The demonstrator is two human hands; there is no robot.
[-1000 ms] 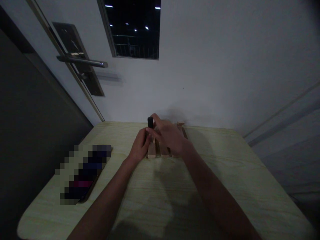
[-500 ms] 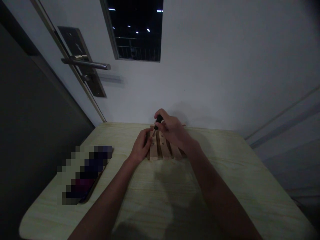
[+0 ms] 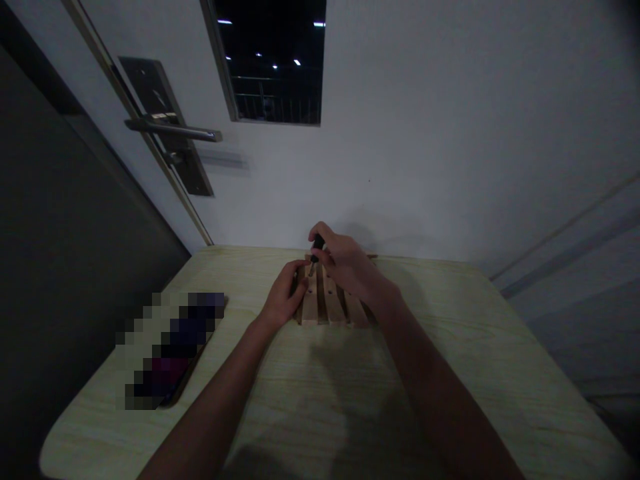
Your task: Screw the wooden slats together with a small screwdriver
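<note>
A small slatted wooden board (image 3: pixel 310 312) lies flat at the far side of the table, with dark holes or screw heads along its slats. My left hand (image 3: pixel 284 293) is closed around its left edge, thumb resting near the leftmost slat. In my right hand (image 3: pixel 345 260) is a screwdriver (image 3: pixel 318 244) with a black handle, gripped between thumb and fingers. Its shaft slants down to a spot on the upper part of the left slat. The right wrist hides the board's upper right part.
A phone-like device (image 3: pixel 195 360), partly pixelated, lies on the light wood-grain table (image 3: pixel 450 347) to the left. Directly behind the table stands a white door (image 3: pixel 425 133) with a metal lever handle (image 3: pixel 185 131) and a dark window (image 3: pixel 280 60).
The slatted board has shifted slightly nearer and to the right, with both hands moving along. The screwdriver still points at the left slat.
</note>
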